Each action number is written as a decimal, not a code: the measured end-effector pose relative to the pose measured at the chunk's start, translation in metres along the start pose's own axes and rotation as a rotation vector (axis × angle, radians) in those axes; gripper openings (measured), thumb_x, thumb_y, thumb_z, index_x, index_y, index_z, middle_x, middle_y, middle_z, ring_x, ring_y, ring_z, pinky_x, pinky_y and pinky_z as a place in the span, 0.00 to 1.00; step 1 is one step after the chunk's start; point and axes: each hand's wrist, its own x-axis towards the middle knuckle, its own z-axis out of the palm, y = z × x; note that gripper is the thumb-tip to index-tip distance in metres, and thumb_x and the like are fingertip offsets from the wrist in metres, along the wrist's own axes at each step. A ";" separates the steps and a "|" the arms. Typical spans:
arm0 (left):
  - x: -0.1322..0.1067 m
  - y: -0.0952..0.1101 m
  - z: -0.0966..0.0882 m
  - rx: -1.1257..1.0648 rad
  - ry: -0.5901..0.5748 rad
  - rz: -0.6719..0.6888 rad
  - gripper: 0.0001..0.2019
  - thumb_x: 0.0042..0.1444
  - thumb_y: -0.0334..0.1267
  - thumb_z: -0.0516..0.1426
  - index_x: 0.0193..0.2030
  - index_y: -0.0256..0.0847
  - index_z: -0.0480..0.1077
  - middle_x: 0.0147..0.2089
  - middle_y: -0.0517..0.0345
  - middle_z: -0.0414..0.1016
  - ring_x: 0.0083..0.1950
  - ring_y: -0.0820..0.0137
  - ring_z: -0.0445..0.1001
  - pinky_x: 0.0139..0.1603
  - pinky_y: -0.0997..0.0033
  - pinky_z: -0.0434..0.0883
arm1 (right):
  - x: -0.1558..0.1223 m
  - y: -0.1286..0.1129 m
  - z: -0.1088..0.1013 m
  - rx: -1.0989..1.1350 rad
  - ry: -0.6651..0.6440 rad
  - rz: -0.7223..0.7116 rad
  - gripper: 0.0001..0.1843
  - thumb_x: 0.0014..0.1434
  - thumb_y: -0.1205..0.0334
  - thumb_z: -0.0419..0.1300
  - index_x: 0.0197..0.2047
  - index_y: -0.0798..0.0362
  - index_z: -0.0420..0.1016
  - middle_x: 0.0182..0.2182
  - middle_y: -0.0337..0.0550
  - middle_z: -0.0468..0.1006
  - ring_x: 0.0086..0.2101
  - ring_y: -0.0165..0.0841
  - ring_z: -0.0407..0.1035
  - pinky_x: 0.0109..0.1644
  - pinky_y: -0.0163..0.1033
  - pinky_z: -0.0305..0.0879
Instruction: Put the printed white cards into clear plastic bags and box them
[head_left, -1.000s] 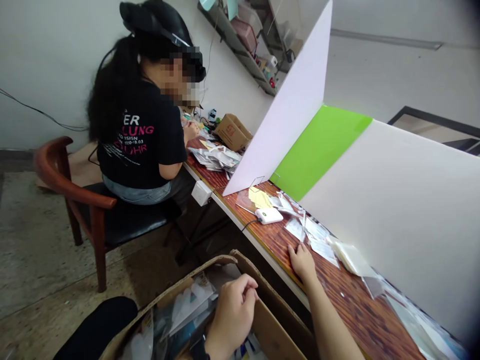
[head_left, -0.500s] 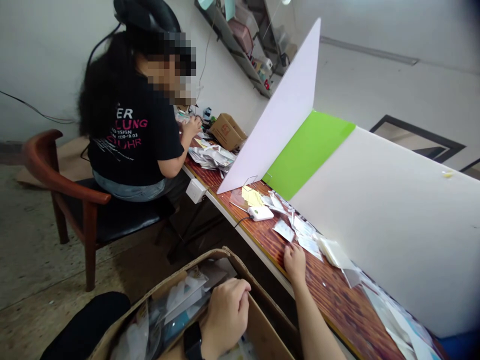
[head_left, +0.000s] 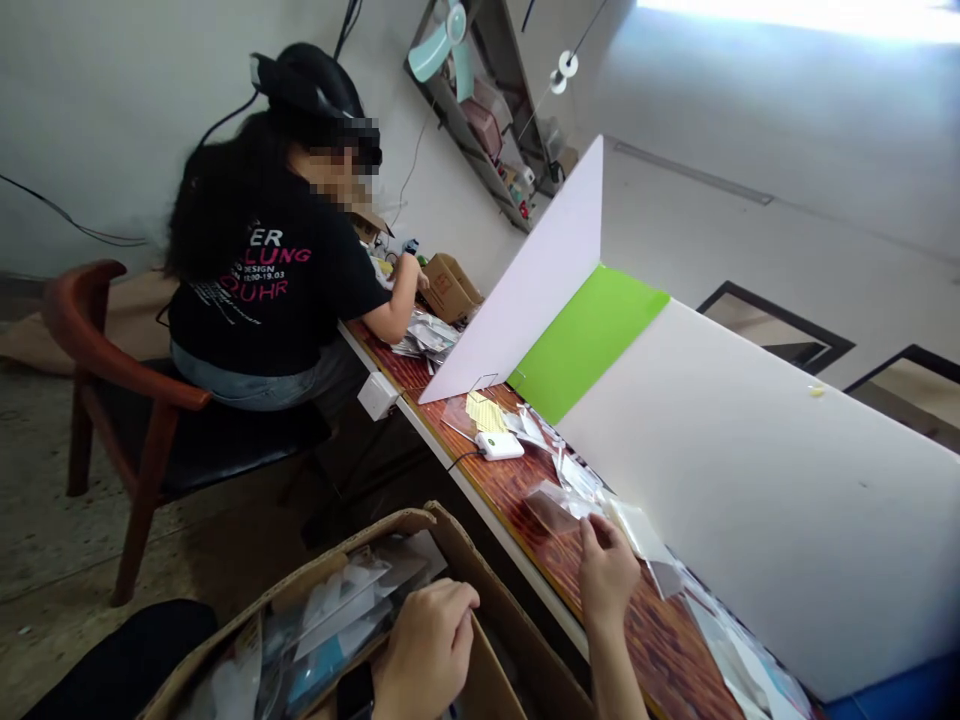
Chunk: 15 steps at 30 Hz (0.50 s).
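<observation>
The left hand point(head_left: 427, 650), fitted with a black wristwatch point(head_left: 354, 692), is hanging over an open corrugated cardboard carton point(head_left: 486, 655), with its fingers loosely curled and no held item showing. The carton is containing clear flexible plastic packets point(head_left: 322, 610), which are presenting as light, soft and probably slippery; a pinch at a flat edge is likely to give the most secure hold. The right hand point(head_left: 607, 570) is raised from the forearm just above a reddish-brown woodgrain bench point(head_left: 675, 640), with the thumb and fingers drawn together at the edge of a transparent plastic sleeve point(head_left: 553, 508). Whether the sleeve is being gripped or only approached cannot be determined from this view. The sleeve is lying flat on the bench and is likely to crease and slide easily, so a light grip at its edge is indicated. Just beside it, a stack of translucent white sheets point(head_left: 637, 530) is leaning against a white upright panel point(head_left: 750, 500). Farther along the bench, a white rectangular electronic device point(head_left: 499, 446) with a black cable is lying near yellow paper slips point(head_left: 486, 412). A bright green panel point(head_left: 589, 340) and a white divider panel point(head_left: 525, 290) are standing beyond them. At the far end, a seated co-worker point(head_left: 270, 280) in a black printed T-shirt is working with one hand point(head_left: 409, 270) raised near a small cardboard box point(head_left: 450, 288).
</observation>
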 end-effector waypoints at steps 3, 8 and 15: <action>0.000 0.001 -0.002 -0.014 0.011 -0.012 0.15 0.55 0.27 0.42 0.30 0.41 0.67 0.29 0.52 0.72 0.33 0.62 0.72 0.33 0.62 0.64 | -0.014 -0.026 -0.012 0.044 0.021 0.014 0.17 0.49 0.51 0.58 0.34 0.58 0.76 0.33 0.52 0.79 0.36 0.44 0.73 0.45 0.46 0.66; -0.002 0.001 -0.007 -0.044 -0.004 0.009 0.13 0.56 0.31 0.44 0.30 0.45 0.68 0.31 0.51 0.74 0.34 0.59 0.72 0.34 0.60 0.66 | -0.027 -0.069 -0.034 0.109 0.013 0.052 0.16 0.47 0.50 0.60 0.32 0.56 0.75 0.30 0.49 0.80 0.34 0.43 0.73 0.41 0.45 0.68; -0.004 0.004 -0.016 -0.301 0.112 -0.033 0.10 0.60 0.38 0.45 0.40 0.43 0.67 0.37 0.52 0.72 0.36 0.63 0.71 0.38 0.64 0.67 | -0.033 -0.131 -0.071 0.278 -0.088 0.090 0.18 0.40 0.50 0.67 0.31 0.54 0.77 0.30 0.45 0.79 0.34 0.40 0.72 0.40 0.43 0.68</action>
